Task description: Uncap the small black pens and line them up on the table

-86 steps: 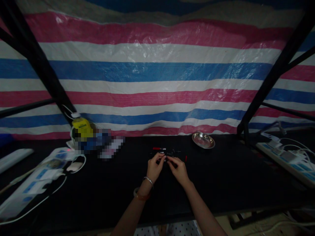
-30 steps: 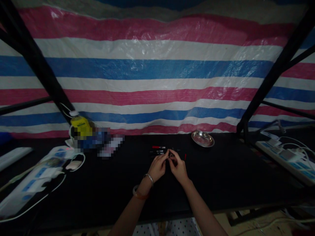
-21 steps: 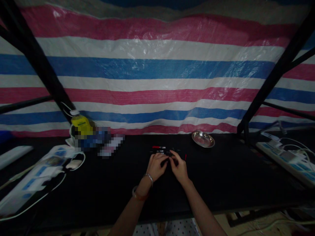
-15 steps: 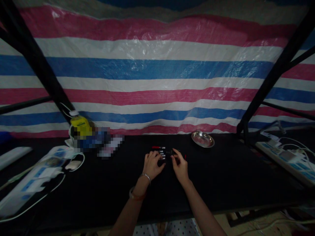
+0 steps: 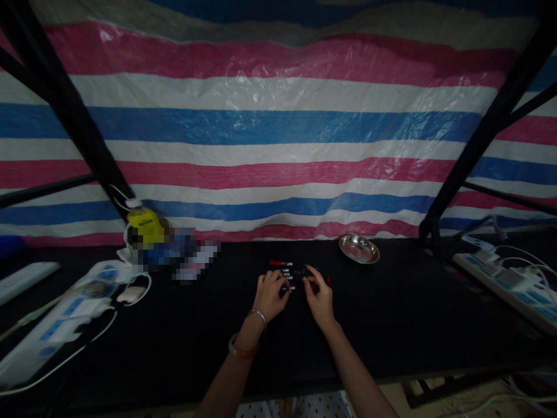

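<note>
Red pen (image 5: 281, 263) lies just beyond L hand (image 5: 270, 296), which has a dark pen (image 5: 291, 288) btwn fingers; R hand (image 5: 319, 298) curls nr dark bits (image 5: 298, 272), can't tell if gripping.

Dim light leaves the black tabletop (image 5: 383, 325) nearly without detail, and the things between the hands (image 5: 295, 293) are too small and dark to make out well. Soft glare flecks the striped sheet (image 5: 278, 125). Blocky pixelation hides a patch near the tabletop's far left corner.
</note>
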The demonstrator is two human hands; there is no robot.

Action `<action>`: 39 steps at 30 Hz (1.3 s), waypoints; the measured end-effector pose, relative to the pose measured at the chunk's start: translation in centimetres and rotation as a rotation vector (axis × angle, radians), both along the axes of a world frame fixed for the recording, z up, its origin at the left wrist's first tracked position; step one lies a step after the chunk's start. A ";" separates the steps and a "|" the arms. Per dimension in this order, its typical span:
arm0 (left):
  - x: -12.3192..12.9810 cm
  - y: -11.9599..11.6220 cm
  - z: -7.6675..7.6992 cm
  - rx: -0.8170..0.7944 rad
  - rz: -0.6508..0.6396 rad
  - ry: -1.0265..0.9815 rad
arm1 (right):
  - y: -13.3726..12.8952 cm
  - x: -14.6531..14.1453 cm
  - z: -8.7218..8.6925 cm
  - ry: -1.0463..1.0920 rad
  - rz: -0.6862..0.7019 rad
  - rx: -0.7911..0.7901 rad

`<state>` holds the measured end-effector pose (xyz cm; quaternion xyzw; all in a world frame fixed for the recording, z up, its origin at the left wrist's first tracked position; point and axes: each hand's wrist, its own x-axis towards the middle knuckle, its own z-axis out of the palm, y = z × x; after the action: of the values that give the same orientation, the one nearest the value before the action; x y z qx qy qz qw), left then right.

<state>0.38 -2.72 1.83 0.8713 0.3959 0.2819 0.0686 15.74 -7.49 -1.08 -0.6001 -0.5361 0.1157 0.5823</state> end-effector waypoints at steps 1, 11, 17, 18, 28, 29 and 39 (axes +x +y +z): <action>0.0 0.0 0.0 -0.012 -0.023 0.002 | 0.0 0.0 0.0 0.002 0.001 -0.004; 0.4 0.3 -0.4 -0.045 -0.132 -0.132 | 0.0 -0.2 0.1 0.050 0.018 -0.003; 0.6 0.2 -0.5 -0.003 -0.158 -0.180 | 0.1 -0.4 0.0 0.099 0.055 0.005; 0.6 0.2 -0.6 0.003 -0.164 -0.184 | 0.1 -0.4 0.0 0.109 0.062 0.009; 0.7 0.2 -0.8 -0.014 -0.200 -0.224 | -0.1 -0.7 0.4 0.032 0.112 0.092; 0.8 0.2 -0.8 -0.015 -0.196 -0.235 | -0.2 -0.8 0.5 0.000 0.120 0.110; 0.9 0.3 -1.1 -0.037 -0.195 -0.300 | -0.3 -1.2 1.2 -0.045 0.143 0.198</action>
<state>1.24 -2.46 0.74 0.8522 0.3001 0.3936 0.1698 14.54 -7.79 0.16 -0.5021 -0.5994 0.0900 0.6168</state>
